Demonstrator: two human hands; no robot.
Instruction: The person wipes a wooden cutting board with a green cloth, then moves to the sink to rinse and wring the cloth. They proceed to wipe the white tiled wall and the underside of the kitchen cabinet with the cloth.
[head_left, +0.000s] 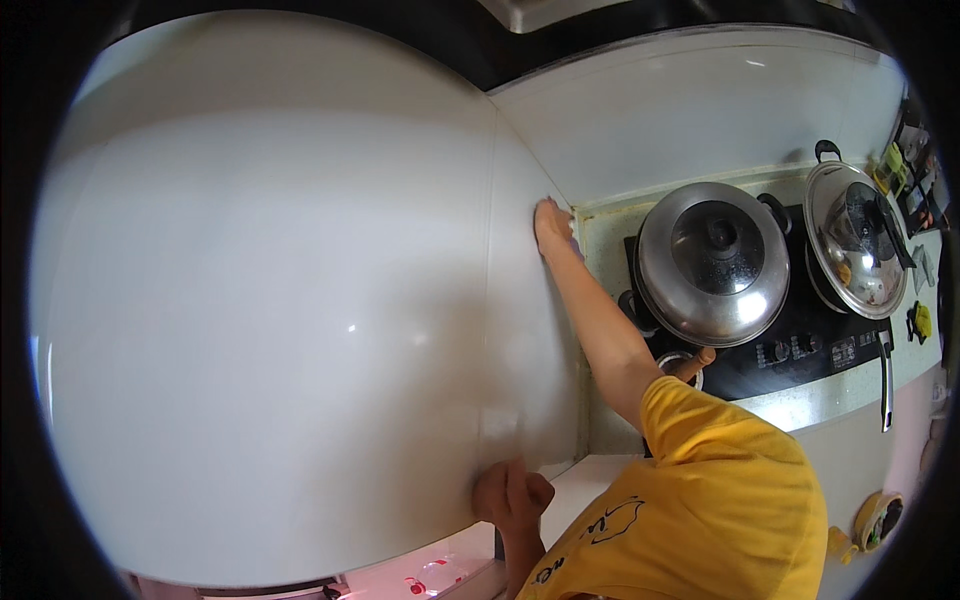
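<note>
My right arm stretches over the counter's end. The right hand (553, 223) is at the corner where the glossy white wall panel (262, 300) meets the tiled backsplash (697, 120). Under that hand a bit of purple cloth (577, 250) shows, mostly hidden by the wrist and fingers. My left hand (514, 493) is curled up against the lower edge of the same wall panel, with nothing visible in it. Nearest to my right forearm stands a lidded steel pot (765, 277) on the black gas cooktop (757, 379).
A wok with a domed glass lid (825, 217) sits on the farther burner. By my upper arm, a wooden handle (694, 365) sticks out over a small container. Toward the right are a yellow-green item (922, 321) and a basket (870, 521) below the counter.
</note>
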